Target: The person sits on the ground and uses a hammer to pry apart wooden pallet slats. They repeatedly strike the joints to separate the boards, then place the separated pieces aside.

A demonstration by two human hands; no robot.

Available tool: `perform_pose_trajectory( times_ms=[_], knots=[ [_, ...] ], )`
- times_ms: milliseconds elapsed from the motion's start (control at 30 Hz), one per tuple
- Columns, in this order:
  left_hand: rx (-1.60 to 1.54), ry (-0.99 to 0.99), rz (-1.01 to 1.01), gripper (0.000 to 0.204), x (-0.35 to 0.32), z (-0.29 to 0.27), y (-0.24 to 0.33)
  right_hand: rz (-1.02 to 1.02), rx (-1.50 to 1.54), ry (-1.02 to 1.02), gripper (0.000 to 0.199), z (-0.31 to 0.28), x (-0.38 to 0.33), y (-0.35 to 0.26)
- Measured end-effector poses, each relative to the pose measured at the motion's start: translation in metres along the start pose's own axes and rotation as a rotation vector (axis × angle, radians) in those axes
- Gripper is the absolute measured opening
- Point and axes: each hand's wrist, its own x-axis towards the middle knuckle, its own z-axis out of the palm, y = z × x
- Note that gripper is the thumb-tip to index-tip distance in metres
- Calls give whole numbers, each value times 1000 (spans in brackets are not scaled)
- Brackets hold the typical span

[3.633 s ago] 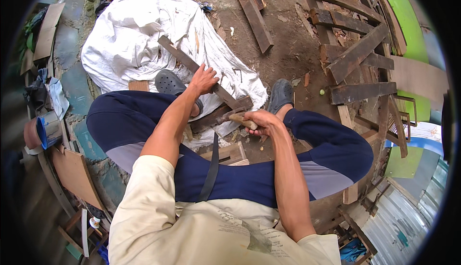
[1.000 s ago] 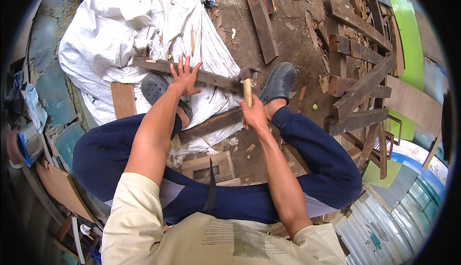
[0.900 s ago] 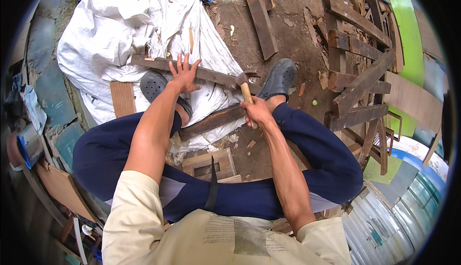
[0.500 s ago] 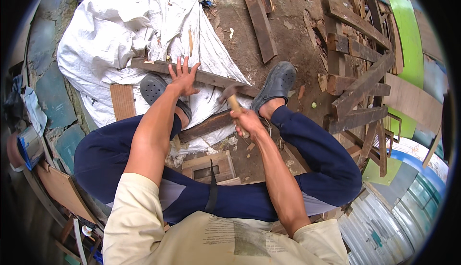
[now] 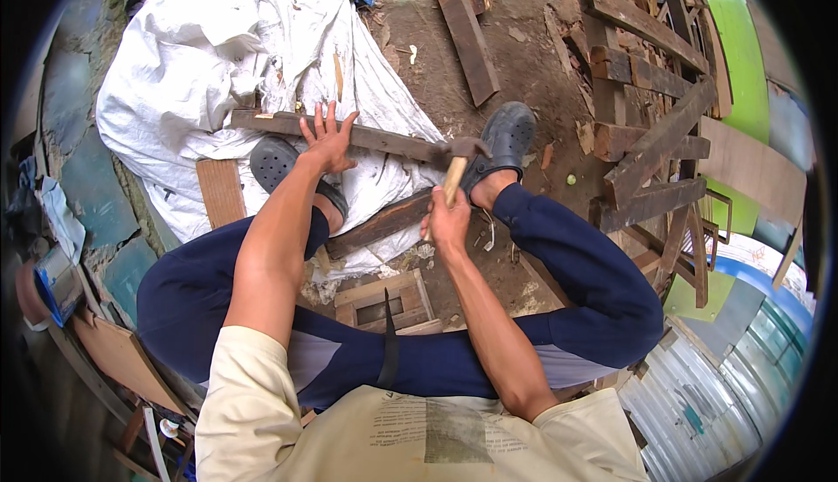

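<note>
A long narrow wooden plank (image 5: 388, 140) lies crosswise between my feet, over a white cloth sheet (image 5: 205, 54). My left hand (image 5: 328, 146) rests on the plank's middle, fingers spread out flat. In my right hand (image 5: 448, 220) is a claw hammer (image 5: 455, 176), gripped round its light wooden handle. Its dark metal head is over the plank's right end, close to my right clog (image 5: 508, 137); whether it touches the wood I cannot tell. My left clog (image 5: 275, 163) is just under the plank's left part.
Nearer to me lies a second, darker wooden beam (image 5: 384, 223). A small wooden frame (image 5: 410, 299) is on the ground between my legs. Stacked timber (image 5: 655, 146) stands at the right, and a long plank (image 5: 463, 32) lies on the soil ahead. A brown board (image 5: 220, 192) is by my left foot.
The hammer in my right hand has swung to the right, its head going from the plank's near side to its right end. My left hand keeps its place on the plank.
</note>
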Motion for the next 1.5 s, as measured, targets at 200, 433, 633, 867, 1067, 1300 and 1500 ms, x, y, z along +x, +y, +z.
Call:
perform_pose_trajectory(
  times_ms=[200,433,633,867,1067,1300,1500],
  knots=[
    [-14,1,-15,114,-1,0,-3,286,24,-128,20,-11,9,3],
    [-2,8,-9,115,2,5,-6,161,58,-71,21,5,0,4],
    [23,62,6,109,6,14,-9,381,-135,-404,24,31,-33,23],
    [70,319,36,81,7,39,-12,229,-245,-306,24,-5,-42,-8],
    [236,595,239,65,9,34,-17,78,-296,-178,25,-60,-58,-59],
    [144,596,150,41,14,14,-8,50,-385,-99,27,-73,-66,-63],
    [50,362,-110,73,7,22,7,4,-431,-147,27,-64,-43,-37]
  ],
)
